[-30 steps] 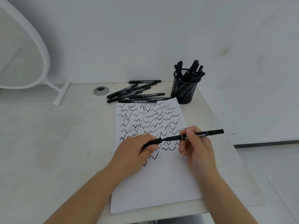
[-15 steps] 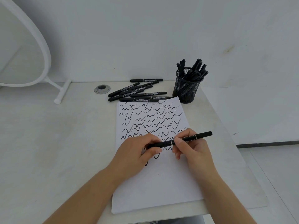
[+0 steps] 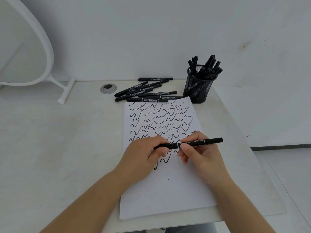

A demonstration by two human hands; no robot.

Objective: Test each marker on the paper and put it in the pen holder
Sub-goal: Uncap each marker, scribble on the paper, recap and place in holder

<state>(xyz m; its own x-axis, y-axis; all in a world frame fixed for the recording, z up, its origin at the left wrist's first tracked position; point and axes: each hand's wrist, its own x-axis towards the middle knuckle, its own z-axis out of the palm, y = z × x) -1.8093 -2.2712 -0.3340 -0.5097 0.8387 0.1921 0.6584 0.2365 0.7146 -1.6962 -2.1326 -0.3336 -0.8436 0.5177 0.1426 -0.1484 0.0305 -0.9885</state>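
A black marker point(image 3: 198, 143) lies level above the white paper point(image 3: 168, 190), held between both hands. My left hand point(image 3: 143, 157) grips its capped left end with curled fingers. My right hand point(image 3: 200, 155) pinches the barrel near its middle, and the right end sticks out past the fingers. The paper's upper half is covered in black squiggles. A black mesh pen holder point(image 3: 198, 88), packed with several markers, stands beyond the paper's top right corner. Several loose black markers point(image 3: 148, 91) lie in a pile just beyond the paper's top edge.
A white-framed oval mirror point(image 3: 48, 52) on a foot stands at the back left. A round metal cable grommet point(image 3: 108, 88) sits in the white table point(image 3: 58, 140) near the marker pile. The table's right edge drops off close to the paper and holder.
The cap end has closed onto the marker body between my hands; the gap seen a second ago is gone. Both hands stay over the paper's middle.
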